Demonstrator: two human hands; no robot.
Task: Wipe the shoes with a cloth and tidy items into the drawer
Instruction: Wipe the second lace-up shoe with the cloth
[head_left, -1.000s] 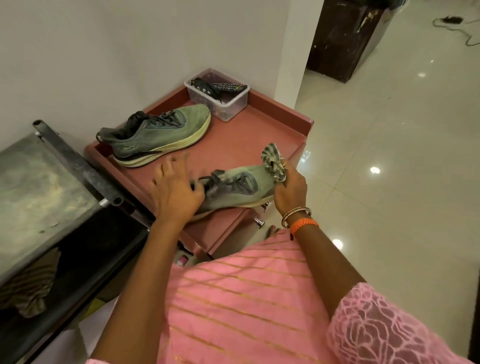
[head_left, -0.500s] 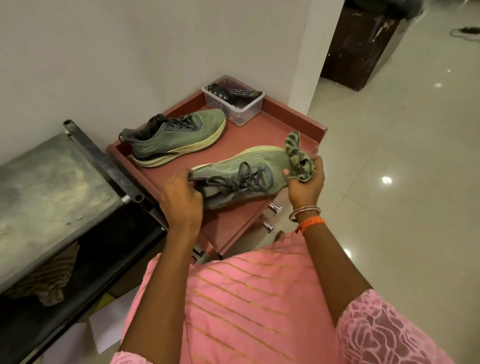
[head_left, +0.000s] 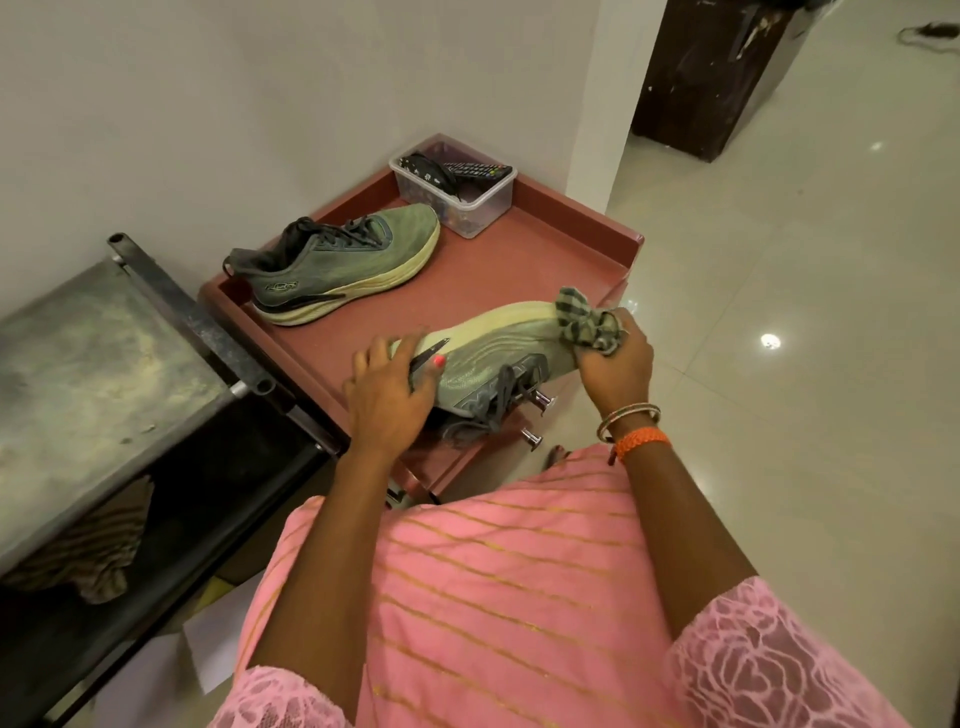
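We hold one shoe (head_left: 493, 358) tipped on its side over the near edge of the red cabinet (head_left: 498, 270), sole turned away from us toward the wall and laces hanging down toward the drawer knobs (head_left: 537, 415). Our left hand (head_left: 387, 395) grips the heel end, fingers curled over the upper and thumb across the collar. Our right hand (head_left: 615, 364) is clenched around a bunched checked cloth (head_left: 587, 325), which is pressed against the toe end of the shoe, at the cabinet's front right corner. Bangles and an orange band (head_left: 639, 440) sit on that wrist.

The second shoe (head_left: 337, 265) rests upright on the cabinet top, toward the wall side, toe pointing to the far corner, well apart from the held shoe. In the cabinet's far corner stands a clear box (head_left: 462, 202) with remotes lying in it; the shoe's toe is just beside the box.

To the left of the cabinet is a dusty metal rack (head_left: 98, 364), its rail touching or nearly touching the cabinet's left edge; we cannot tell which. A striped rag (head_left: 98, 556) hangs on its lower level. Beyond the cabinet, past the wall corner, a dark wooden unit (head_left: 711, 78) stands on the tiled floor.
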